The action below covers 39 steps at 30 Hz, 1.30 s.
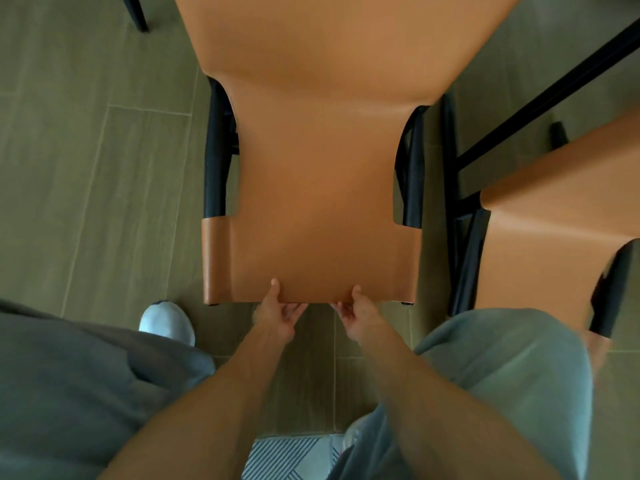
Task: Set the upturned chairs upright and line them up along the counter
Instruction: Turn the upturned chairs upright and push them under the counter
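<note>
While I stand over the orange chair (322, 174), my left hand (277, 315) and right hand (356, 315) both grip the near edge of its backrest, thumbs on top of the orange leather and fingers (341, 308) curled underneath it. It fills the middle of the view, its seat stretching away from me and its black frame (213, 161) showing at either side of the narrow waist. Just right of this chair stands a second orange chair (554, 230), partly cut off by the frame edge, with a long black bar (540, 98) running diagonally between the two. Beneath the chair lies a floor (86, 150) of greenish wood-look tiles with pale grout lines. At the far left of the chair, a dark leg (136, 12) reaches down from the top edge. Nearer me than the chair, my grey trousers (502, 368) and one pale shoe (168, 322) appear, with a striped mat (287, 455) at the bottom edge.
</note>
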Each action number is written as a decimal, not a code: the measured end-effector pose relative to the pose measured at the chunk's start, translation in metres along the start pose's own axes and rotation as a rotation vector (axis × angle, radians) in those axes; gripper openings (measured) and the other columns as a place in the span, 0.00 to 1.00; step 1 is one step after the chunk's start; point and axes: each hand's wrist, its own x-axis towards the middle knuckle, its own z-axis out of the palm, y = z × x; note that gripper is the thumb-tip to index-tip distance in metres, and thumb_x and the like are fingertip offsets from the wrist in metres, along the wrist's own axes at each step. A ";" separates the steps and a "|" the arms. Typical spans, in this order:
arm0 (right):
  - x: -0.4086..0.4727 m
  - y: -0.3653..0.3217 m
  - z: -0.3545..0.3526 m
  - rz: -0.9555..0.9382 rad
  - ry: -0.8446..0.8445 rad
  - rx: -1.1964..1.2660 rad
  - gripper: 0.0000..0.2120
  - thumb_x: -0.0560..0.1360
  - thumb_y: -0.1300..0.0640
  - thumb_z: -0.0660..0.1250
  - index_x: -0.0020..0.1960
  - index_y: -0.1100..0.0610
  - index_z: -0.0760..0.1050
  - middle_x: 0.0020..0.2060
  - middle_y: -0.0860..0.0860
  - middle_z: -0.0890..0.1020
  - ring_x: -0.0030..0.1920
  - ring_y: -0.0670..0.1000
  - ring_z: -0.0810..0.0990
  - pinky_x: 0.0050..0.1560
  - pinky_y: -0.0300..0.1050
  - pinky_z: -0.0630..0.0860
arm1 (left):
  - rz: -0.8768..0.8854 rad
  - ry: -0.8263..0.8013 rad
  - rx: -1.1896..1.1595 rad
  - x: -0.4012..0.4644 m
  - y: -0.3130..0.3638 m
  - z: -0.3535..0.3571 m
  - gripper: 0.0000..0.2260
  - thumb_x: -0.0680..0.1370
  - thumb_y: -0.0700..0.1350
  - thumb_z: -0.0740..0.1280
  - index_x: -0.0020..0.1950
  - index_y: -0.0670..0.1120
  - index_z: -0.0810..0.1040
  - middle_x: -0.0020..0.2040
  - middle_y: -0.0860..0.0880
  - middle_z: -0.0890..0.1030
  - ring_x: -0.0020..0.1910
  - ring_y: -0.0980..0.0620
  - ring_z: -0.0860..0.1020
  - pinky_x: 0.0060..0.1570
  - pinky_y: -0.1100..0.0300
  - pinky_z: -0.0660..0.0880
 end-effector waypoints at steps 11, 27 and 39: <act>-0.245 -0.082 0.042 -0.151 0.027 -0.014 0.16 0.83 0.60 0.63 0.68 0.64 0.70 0.48 0.59 0.80 0.36 0.54 0.79 0.23 0.38 0.77 | 0.044 -0.045 0.108 -0.231 0.112 0.070 0.19 0.85 0.43 0.60 0.74 0.36 0.66 0.66 0.37 0.78 0.57 0.40 0.80 0.66 0.44 0.74; -0.515 -0.216 0.112 -0.130 0.197 -0.006 0.08 0.81 0.59 0.67 0.49 0.65 0.76 0.39 0.60 0.83 0.47 0.56 0.87 0.56 0.46 0.83 | -0.039 0.047 0.256 -0.490 0.263 0.188 0.06 0.81 0.38 0.67 0.55 0.36 0.77 0.47 0.36 0.83 0.45 0.40 0.85 0.53 0.47 0.83; -0.553 -0.361 0.227 -0.245 0.068 0.035 0.11 0.78 0.66 0.68 0.59 0.66 0.74 0.46 0.65 0.84 0.40 0.62 0.87 0.34 0.47 0.85 | 0.120 -0.058 0.326 -0.511 0.380 0.343 0.05 0.79 0.32 0.68 0.54 0.35 0.75 0.45 0.34 0.82 0.31 0.38 0.84 0.37 0.44 0.84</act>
